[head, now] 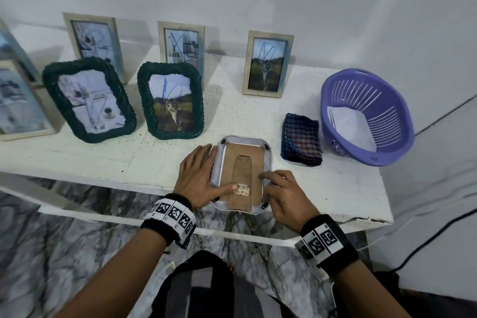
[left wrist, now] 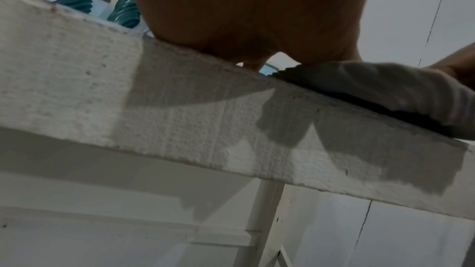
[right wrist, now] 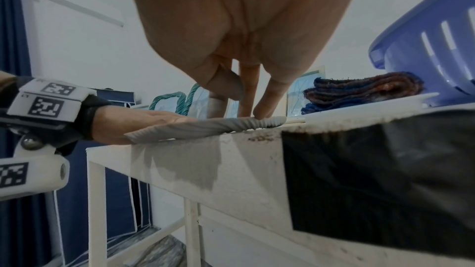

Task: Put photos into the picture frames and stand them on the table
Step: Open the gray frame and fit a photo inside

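Observation:
A pale rope-rimmed picture frame (head: 242,140) lies face down at the table's front edge, its brown backing board (head: 244,162) and folded stand facing up. My left hand (head: 200,175) lies flat along the frame's left rim, thumb pressing the board beside a barcode sticker (head: 242,186). My right hand (head: 280,186) arches over the right rim with its fingertips down on the board. In the right wrist view those fingertips (right wrist: 259,115) touch the frame (right wrist: 205,127). The left wrist view shows only my palm (left wrist: 244,7) and the frame's rim (left wrist: 385,84).
Two green rope frames (head: 89,99) (head: 170,100) and several pale wooden frames (head: 267,64) stand with photos along the white table (head: 103,152). A folded checked cloth (head: 300,142) and a purple basket (head: 387,142) holding white sheets (head: 353,124) sit at the right.

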A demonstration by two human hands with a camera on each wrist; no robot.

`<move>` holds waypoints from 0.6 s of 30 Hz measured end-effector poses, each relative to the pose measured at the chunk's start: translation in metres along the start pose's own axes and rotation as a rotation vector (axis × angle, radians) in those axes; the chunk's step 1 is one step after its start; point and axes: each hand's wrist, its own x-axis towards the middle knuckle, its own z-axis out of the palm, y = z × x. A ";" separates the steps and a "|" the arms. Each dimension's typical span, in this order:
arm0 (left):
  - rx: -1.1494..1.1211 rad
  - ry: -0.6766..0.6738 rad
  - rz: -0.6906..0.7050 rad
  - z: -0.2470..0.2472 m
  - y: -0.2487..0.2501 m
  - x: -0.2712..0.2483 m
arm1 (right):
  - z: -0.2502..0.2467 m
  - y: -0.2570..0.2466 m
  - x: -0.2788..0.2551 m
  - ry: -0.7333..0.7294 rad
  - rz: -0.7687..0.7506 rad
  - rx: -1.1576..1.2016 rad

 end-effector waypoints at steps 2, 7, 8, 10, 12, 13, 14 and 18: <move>-0.002 -0.020 0.003 -0.002 0.000 -0.001 | 0.002 -0.003 -0.001 0.011 0.014 -0.011; -0.103 -0.196 0.062 -0.017 -0.015 -0.002 | 0.010 -0.013 -0.003 -0.024 0.071 -0.136; -0.097 -0.228 0.087 -0.019 -0.020 -0.003 | 0.012 -0.014 -0.002 -0.019 0.081 -0.143; -0.077 -0.255 0.138 -0.021 -0.028 -0.003 | 0.013 -0.015 -0.001 -0.006 0.086 -0.150; -0.067 -0.258 0.172 -0.020 -0.033 -0.003 | 0.014 -0.017 0.000 0.007 0.087 -0.158; -0.069 -0.258 0.186 -0.019 -0.035 -0.002 | 0.014 -0.019 0.000 0.017 0.091 -0.162; -0.076 -0.259 0.197 -0.019 -0.036 -0.002 | 0.014 -0.021 0.001 0.032 0.098 -0.167; -0.081 -0.225 0.237 -0.017 -0.038 -0.005 | 0.015 -0.037 0.008 0.128 0.183 -0.243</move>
